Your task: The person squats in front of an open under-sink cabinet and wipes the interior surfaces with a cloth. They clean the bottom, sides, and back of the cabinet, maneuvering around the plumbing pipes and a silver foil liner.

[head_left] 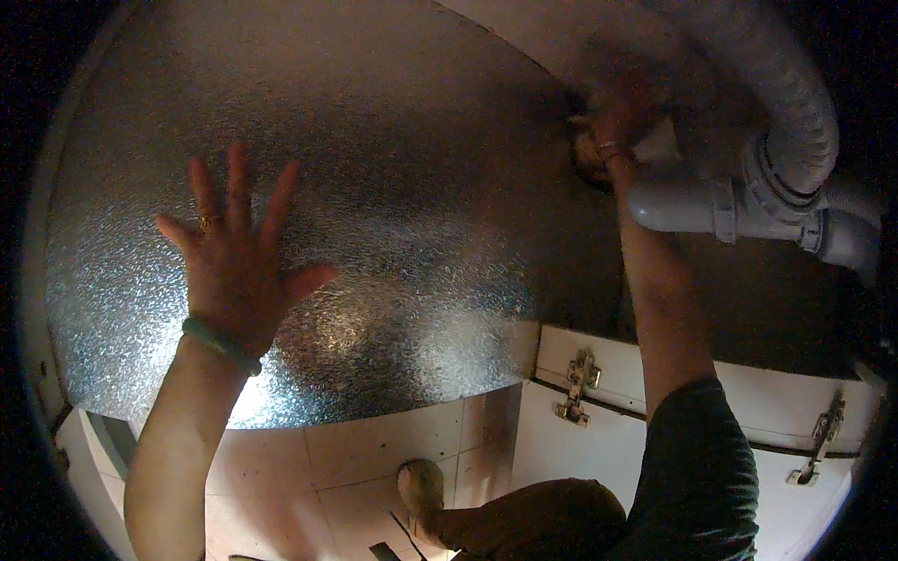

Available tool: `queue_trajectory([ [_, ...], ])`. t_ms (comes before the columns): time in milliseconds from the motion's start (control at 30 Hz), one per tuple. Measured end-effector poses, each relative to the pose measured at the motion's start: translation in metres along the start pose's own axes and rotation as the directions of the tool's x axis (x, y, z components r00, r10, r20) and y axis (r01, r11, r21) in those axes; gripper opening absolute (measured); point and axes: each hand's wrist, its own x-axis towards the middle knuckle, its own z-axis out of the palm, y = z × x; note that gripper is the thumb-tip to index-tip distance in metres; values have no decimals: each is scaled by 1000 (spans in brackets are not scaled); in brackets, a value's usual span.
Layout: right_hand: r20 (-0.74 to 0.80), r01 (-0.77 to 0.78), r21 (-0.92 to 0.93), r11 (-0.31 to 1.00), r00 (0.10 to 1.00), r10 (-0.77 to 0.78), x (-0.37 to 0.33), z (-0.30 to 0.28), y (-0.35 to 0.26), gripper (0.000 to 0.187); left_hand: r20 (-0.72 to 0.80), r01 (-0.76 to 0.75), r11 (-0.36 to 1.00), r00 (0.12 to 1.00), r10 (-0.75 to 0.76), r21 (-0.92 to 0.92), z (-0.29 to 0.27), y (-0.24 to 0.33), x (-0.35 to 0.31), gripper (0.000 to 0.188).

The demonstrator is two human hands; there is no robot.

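Note:
My left hand (234,252) lies with its fingers spread on a silvery, textured liner sheet (412,252) and holds nothing. A ring and a green bangle (222,344) show on that hand and wrist. Far off to the right, my right hand (625,120) reaches into the dark back corner behind the grey drain pipe. A whitish piece (659,143), perhaps cloth, shows beside that hand. Just left of the wrist is a brownish rounded thing (589,154) whose kind I cannot make out. Shadow and blur hide the right fingers.
A grey drain pipe (678,208) and a ribbed hose (800,103) crowd the right side. White cabinet doors (580,439) with metal hinges (578,385) stand open at the front right. Below lies a tiled floor (374,449) with my foot (421,486).

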Motion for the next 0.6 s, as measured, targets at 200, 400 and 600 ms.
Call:
queue_trajectory([
  [200, 261, -81, 502, 861, 963, -62, -42, -30, -48, 46, -17, -8, 999, 1000, 7, -37, 5, 2, 3, 100],
  [400, 196, -34, 586, 810, 975, -100, -43, -26, -41, 52, -53, -23, 999, 998, 21, -41, 13, 3, 2, 103],
  [600, 321, -471, 786, 401, 865, 387, -28, -35, -100, 46, -139, -26, 999, 990, 21, -30, 21, -8, -4, 103],
])
